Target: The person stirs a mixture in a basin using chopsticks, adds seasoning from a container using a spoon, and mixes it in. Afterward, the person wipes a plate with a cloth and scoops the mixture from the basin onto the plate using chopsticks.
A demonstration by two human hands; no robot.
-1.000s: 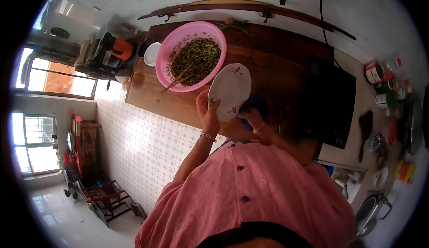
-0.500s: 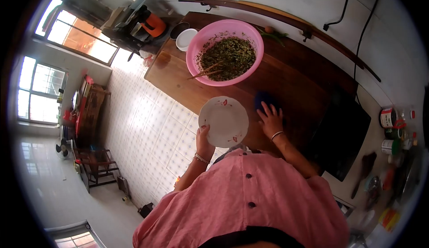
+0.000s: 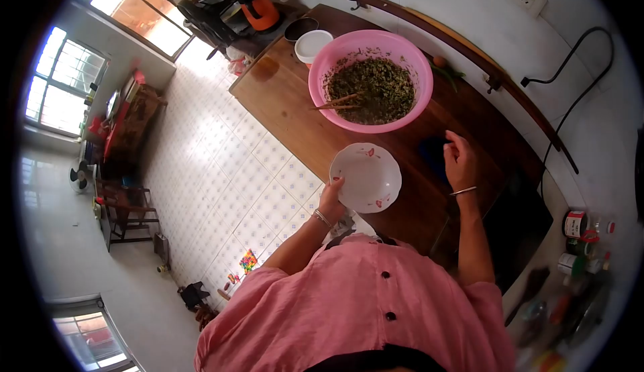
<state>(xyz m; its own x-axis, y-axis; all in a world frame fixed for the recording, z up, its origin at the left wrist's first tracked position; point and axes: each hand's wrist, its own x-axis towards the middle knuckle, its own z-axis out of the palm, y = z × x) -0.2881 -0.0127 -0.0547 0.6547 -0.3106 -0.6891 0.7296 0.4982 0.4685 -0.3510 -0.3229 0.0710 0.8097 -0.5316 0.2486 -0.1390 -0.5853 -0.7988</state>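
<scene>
My left hand [image 3: 333,199] grips the near left rim of a white bowl [image 3: 365,177] with a scalloped edge and red flower prints. Its inside faces up, with no food visible in it. Over the right part of the wooden table [image 3: 282,97] is my right hand [image 3: 459,164], fingers bent and close together; what they hold, if anything, is hidden. Just left of it lies a dark blue item [image 3: 433,154], its shape lost in shadow. Beyond the bowl stands a large pink basin [image 3: 320,103] of chopped green filling [image 3: 376,87], with chopsticks [image 3: 339,101] resting in it.
A white lidded tub [image 3: 313,44] and a dark round container [image 3: 301,28] stand left of the basin. Behind it lie green stalks [image 3: 448,78]. A black panel [image 3: 513,228] lies at my right, with jars [image 3: 575,224] beyond. Tiled floor [image 3: 235,171] borders the table's left side.
My right hand has come off the blue item, and its spread fingers have drawn together. My left hand still holds the bowl, now tilted to show more of its inside. The camera view has shifted.
</scene>
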